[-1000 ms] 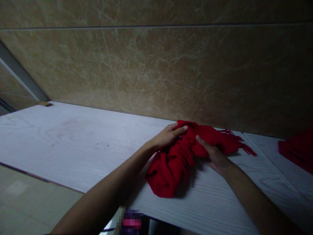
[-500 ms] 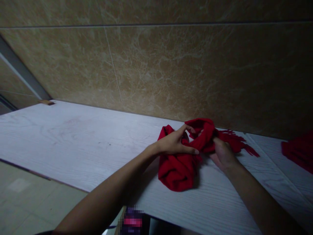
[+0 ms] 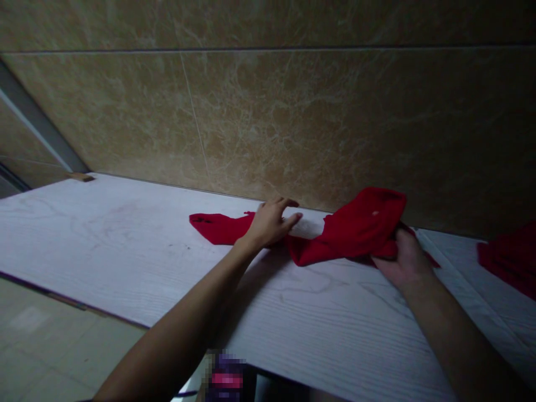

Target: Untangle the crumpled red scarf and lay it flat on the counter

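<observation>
A red scarf (image 3: 360,229) stretches in a long strip across the white wood-grain tabletop (image 3: 326,312). Over its left stretch lies my left hand (image 3: 270,223), thumb and fingers apart, resting on or just above the cloth. My right hand (image 3: 406,257) grips the scarf's right part, fingers hidden under a raised, folded-over piece of it. A small pale spot shows on that raised cloth. Beyond the right hand a bit of the scarf's end pokes out.
A second red cloth (image 3: 511,257) lies at the right edge. Behind the table rises a brown marbled tile wall (image 3: 268,123). A small wooden piece (image 3: 81,177) sits at the far left corner. Pale floor tiles (image 3: 50,335) show below the table's front edge.
The bunched scarf has been spread out sideways. My left hand has moved left and its fingers have come off the cloth; my right hand has shifted a little right with its part.
</observation>
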Motion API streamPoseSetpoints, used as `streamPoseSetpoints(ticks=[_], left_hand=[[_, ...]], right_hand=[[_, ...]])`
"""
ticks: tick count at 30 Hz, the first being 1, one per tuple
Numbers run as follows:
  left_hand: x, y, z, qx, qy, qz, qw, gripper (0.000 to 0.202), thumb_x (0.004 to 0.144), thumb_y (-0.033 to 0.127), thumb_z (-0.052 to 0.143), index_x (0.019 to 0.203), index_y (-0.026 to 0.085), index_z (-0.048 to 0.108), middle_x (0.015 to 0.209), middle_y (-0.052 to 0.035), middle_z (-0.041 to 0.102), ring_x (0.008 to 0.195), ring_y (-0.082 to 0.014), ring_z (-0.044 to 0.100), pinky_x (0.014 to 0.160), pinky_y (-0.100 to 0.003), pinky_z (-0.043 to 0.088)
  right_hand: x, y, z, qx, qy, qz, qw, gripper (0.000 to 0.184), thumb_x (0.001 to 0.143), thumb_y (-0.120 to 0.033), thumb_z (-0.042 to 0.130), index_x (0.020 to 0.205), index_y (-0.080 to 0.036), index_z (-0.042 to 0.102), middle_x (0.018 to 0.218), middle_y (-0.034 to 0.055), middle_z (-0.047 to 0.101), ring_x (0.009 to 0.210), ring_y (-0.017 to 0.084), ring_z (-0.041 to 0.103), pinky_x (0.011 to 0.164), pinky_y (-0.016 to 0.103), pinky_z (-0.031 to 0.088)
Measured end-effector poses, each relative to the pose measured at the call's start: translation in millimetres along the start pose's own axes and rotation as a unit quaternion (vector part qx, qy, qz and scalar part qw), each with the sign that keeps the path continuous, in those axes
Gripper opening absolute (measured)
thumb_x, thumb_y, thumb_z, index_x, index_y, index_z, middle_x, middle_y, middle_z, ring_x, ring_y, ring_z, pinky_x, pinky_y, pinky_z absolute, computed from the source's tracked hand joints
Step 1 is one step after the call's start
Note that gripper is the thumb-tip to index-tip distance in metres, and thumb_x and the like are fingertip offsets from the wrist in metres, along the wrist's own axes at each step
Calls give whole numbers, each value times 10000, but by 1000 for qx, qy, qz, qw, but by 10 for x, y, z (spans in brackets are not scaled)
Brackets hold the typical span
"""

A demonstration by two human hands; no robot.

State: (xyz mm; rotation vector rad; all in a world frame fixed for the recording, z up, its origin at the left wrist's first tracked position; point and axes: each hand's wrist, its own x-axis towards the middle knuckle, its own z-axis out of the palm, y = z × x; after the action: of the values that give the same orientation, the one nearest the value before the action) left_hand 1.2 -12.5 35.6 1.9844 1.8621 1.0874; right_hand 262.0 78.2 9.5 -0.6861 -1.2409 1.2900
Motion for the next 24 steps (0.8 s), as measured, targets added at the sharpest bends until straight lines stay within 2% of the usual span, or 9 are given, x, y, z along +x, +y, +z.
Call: streamPoseSetpoints(ticks=[3, 5, 7, 10, 13, 16, 19, 21, 24], left_hand=[[-53, 192, 191, -280, -120, 59, 951, 583, 907, 437, 667, 1410, 179, 526, 1340, -150, 655, 1230, -245, 618, 1019, -375, 485], [-100, 281, 315, -359, -171, 61, 915, 640, 830, 425, 756, 1369, 152, 545, 1290, -158, 665, 1175, -252, 633, 956, -365, 513], [-140, 319, 403, -380, -196, 47, 903, 598, 764, 419, 812, 1244, 127, 607, 1166, -137, 691, 1058, -242, 653, 887, -364, 526], [-167, 324, 441, -403, -222, 15, 888, 564, 703, 444, 855, 1123, 130, 647, 1044, -93, 700, 950, -218, 649, 849, -369, 521], [-161, 330, 397, -428, -246, 20, 870, 616, 713, 528, 835, 1158, 143, 654, 1114, -114, 700, 1032, -247, 643, 909, -394, 514], [-162, 349, 358, -422, -236, 15, 875, 779, 748, 624, 768, 1336, 153, 570, 1306, -168, 640, 1201, -292, 598, 1015, -430, 479], [-194, 374, 394, -364, -221, 17, 905, 950, 699, 571, 833, 1465, 170, 441, 1405, -186, 583, 1253, -309, 579, 1041, -435, 473], [-219, 387, 448, -308, -213, 31, 927, 952, 684, 531, 856, 1455, 166, 432, 1328, -170, 629, 1163, -302, 624, 973, -414, 508], [-231, 390, 519, -253, -177, 51, 950, 700, 799, 475, 759, 1364, 166, 486, 1138, -101, 684, 966, -244, 654, 840, -345, 525]], right_hand=[[-206, -105, 252, 48, -74, 125, 988, 203, 731, -391, 755, 931, -371, 729, 944, -12, 809, 964, 277, 756, 821, 441, 645], [-314, -152, 346, 47, -134, 185, 972, 294, 727, -403, 788, 1010, -337, 740, 1008, 18, 808, 1051, 294, 739, 886, 454, 630], [-378, -160, 373, 39, -168, 222, 960, 328, 699, -409, 822, 1003, -305, 755, 1021, 50, 806, 1091, 307, 727, 909, 447, 623], [-408, -117, 369, 29, -141, 219, 965, 313, 645, -394, 866, 920, -282, 767, 976, 62, 808, 1079, 313, 730, 880, 427, 636], [-404, -76, 393, 29, -54, 171, 983, 381, 562, -410, 911, 883, -262, 768, 925, 44, 809, 1016, 316, 746, 827, 428, 648], [-383, -72, 435, 23, 39, 120, 992, 435, 519, -460, 930, 856, -243, 762, 899, 34, 803, 959, 308, 752, 801, 433, 647], [-357, -68, 449, -10, 108, 34, 994, 413, 531, -443, 939, 854, -260, 759, 928, 2, 794, 976, 263, 739, 859, 393, 624], [-348, -49, 445, -44, 105, -10, 993, 375, 584, -428, 927, 884, -273, 762, 957, -8, 787, 993, 238, 723, 917, 380, 598], [-352, -16, 448, -72, 67, -41, 994, 332, 670, -424, 891, 936, -274, 762, 972, -10, 778, 964, 217, 716, 934, 381, 583]])
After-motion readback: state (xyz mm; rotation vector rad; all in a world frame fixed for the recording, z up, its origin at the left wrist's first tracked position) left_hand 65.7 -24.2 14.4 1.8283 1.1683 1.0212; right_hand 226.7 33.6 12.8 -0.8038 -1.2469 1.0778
